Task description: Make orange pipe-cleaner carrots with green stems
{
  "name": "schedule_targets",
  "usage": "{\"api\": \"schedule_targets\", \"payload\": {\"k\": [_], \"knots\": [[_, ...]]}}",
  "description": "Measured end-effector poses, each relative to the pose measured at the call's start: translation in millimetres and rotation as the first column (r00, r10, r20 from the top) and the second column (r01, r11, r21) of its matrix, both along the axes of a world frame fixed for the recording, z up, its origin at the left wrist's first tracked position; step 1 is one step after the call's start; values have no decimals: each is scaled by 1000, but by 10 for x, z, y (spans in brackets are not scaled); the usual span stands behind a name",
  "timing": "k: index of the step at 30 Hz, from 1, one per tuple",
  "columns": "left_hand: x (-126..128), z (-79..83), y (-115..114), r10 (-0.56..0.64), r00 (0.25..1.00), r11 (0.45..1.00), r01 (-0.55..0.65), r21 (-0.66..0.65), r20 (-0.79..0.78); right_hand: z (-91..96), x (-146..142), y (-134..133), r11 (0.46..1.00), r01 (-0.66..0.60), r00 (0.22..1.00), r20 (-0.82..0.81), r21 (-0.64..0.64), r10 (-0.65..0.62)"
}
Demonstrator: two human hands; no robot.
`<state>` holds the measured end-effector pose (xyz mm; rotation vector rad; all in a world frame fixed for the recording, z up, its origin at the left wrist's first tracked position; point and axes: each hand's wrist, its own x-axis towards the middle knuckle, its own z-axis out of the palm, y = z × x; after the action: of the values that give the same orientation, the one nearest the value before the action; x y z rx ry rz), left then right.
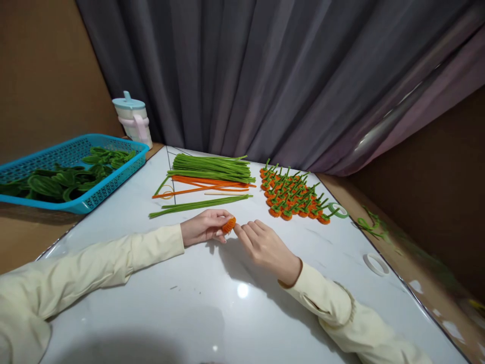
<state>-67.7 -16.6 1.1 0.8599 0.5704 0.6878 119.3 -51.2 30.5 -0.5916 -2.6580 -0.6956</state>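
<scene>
My left hand pinches a small ribbed orange pipe-cleaner piece between thumb and fingers above the white table. Close to its right side is my right hand, fingers curled in and the back of the hand turned to me; whatever its fingertips hold is hidden. Just beyond my left hand lie several loose green pipe cleaners, a thin pale stick and orange pipe cleaners. A thick bundle of green pipe cleaners rests behind them. To the right, orange pieces with green stems stand in rows.
A blue plastic basket with dark green looped pieces is at the left. Behind it stands a lidded cup. Green tape and a white tape roll lie near the right edge. A grey curtain hangs behind the table.
</scene>
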Motion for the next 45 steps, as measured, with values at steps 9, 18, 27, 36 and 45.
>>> {"api": "schedule_targets", "payload": {"k": [9, 18, 27, 36, 45], "knots": [[-6, 6, -22, -73, 997, 997, 73, 15, -17, 15, 24, 61, 434, -102, 898, -271, -895, -347], [-9, 3, -8, -111, 994, 992, 111, -57, 4, 3, 59, 61, 684, -24, 955, -218, -729, -199], [-4, 4, -23, -62, 997, 996, 66, -66, 53, -56, -34, -34, 993, 120, 993, -22, 4, -120], [-16, 57, -28, -58, 998, 993, 55, 103, 27, 22, -8, -20, 738, 70, 938, -207, -671, -277], [18, 191, -73, -9, 991, 927, 59, 371, -136, 141, 27, 24, 685, 51, 917, -237, -726, -320]]}}
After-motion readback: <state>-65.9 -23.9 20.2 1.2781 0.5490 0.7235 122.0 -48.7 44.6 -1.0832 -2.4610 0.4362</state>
